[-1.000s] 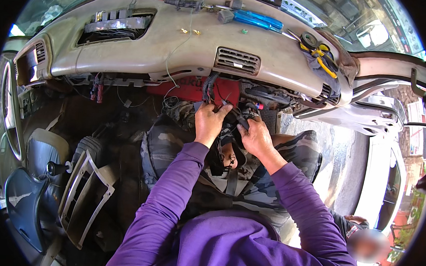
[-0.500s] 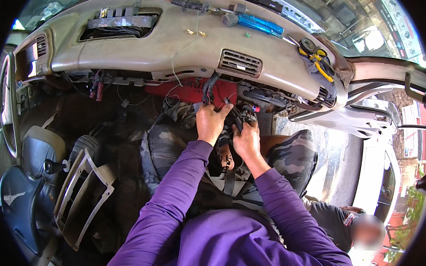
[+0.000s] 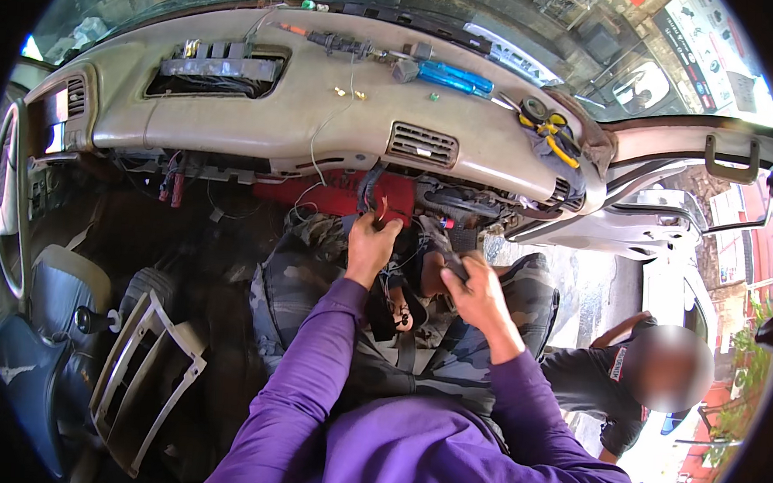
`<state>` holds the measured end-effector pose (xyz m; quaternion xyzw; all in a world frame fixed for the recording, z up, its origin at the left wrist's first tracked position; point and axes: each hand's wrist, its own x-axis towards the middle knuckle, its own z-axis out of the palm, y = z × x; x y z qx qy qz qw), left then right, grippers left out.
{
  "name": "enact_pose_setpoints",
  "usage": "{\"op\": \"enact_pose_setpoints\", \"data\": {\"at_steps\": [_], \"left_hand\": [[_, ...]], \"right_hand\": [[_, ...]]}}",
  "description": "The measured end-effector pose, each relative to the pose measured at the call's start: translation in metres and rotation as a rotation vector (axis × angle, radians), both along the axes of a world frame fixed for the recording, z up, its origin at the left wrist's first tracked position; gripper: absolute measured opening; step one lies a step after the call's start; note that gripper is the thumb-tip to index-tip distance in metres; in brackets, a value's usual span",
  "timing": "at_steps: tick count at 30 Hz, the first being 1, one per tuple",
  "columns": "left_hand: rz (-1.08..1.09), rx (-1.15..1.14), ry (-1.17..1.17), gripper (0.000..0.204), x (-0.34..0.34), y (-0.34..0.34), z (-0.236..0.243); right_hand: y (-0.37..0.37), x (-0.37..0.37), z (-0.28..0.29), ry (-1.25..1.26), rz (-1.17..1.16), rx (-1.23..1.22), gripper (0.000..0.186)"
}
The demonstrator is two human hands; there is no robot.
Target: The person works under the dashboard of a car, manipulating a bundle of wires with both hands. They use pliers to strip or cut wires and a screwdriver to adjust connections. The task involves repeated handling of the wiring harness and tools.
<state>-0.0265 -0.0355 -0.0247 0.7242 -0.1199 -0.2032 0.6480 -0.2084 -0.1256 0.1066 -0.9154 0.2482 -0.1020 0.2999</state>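
Note:
My left hand [image 3: 371, 248] is closed in a pinch on the end of a dark wiring harness [image 3: 370, 188] that hangs below the dashboard, with thin loose wires beside the fingertips. To its right, my right hand [image 3: 481, 297] is wrapped round a dark-handled hand tool [image 3: 450, 255] that looks like pliers. The tool slants up and left toward the footwell, apart from the left hand. Behind the hands lies a red panel or case [image 3: 319, 194] with dark lettering. A small red-and-blue tip [image 3: 447, 224] shows beside the tool; what it belongs to is unclear.
On the beige dashboard [image 3: 322, 133] lie blue-handled screwdrivers [image 3: 454, 77], yellow-handled cutters [image 3: 556, 145], black tape [image 3: 533, 107] and a thin wire. A removed trim frame [image 3: 148, 378] leans at left, near the gear lever [image 3: 85, 318]. Another person [image 3: 589, 370] is outside the open door at right.
My right hand has drawn away from my left, moving right and nearer to me with the tool. My left hand keeps its pinch. The person at right has shifted; the view has tilted slightly.

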Motion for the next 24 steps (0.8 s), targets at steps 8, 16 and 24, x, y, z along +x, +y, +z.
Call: {"op": "enact_pose_setpoints", "data": {"at_steps": [8, 16, 24], "left_hand": [[-0.009, -0.341, 0.457, 0.025, 0.012, 0.008, -0.028], [-0.214, -0.232, 0.375, 0.024, 0.007, 0.02, -0.006], [-0.299, -0.01, 0.017, 0.031, 0.011, 0.013, -0.001]], "right_hand": [[-0.116, 0.054, 0.089, -0.108, 0.053, -0.681, 0.028], [-0.151, 0.088, 0.088, -0.025, -0.049, -1.041, 0.034], [-0.041, 0.098, 0.015, -0.147, 0.742, -0.894, 0.03]]}}
